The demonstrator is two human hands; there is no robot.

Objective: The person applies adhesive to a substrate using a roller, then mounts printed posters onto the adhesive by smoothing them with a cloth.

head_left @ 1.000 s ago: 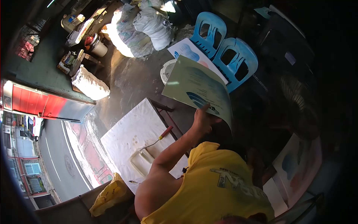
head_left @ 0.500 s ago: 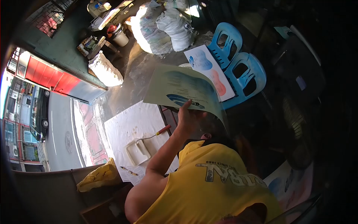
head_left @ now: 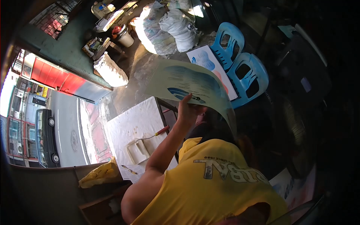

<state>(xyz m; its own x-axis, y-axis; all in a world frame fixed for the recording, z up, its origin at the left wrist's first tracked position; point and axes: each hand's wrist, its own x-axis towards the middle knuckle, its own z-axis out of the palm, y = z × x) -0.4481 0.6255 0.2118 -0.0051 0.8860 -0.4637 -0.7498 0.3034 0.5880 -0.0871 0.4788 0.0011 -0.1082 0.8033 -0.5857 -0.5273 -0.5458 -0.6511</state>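
One hand is all you can count on here: your left hand [head_left: 187, 108] is raised in front of you and pinches the lower edge of the sheet [head_left: 187, 80] between thumb and fingers. Your right hand is out of view, so its state cannot be told.

Judging by how it arches over from that single grip, the sheet is light and thin, springy rather than stiff, and probably smooth enough to slide in a loose pinch. It would likely crease if you bent it sharply. A hold on two opposite edges should keep it flatter than one grip at the bottom.

It looks pale green, with a dark blue band across the upper part and a curved blue mark near your fingers. It hangs in the air above the far end of the table [head_left: 123, 123], touching nothing but your hand.

On the white-covered table lie a roller [head_left: 152, 137] with a red handle and, beside it, a tray [head_left: 137, 152]. Farther off, a second printed board [head_left: 206, 62] leans against two blue chairs [head_left: 247, 77], with white sacks [head_left: 168, 24] beyond.
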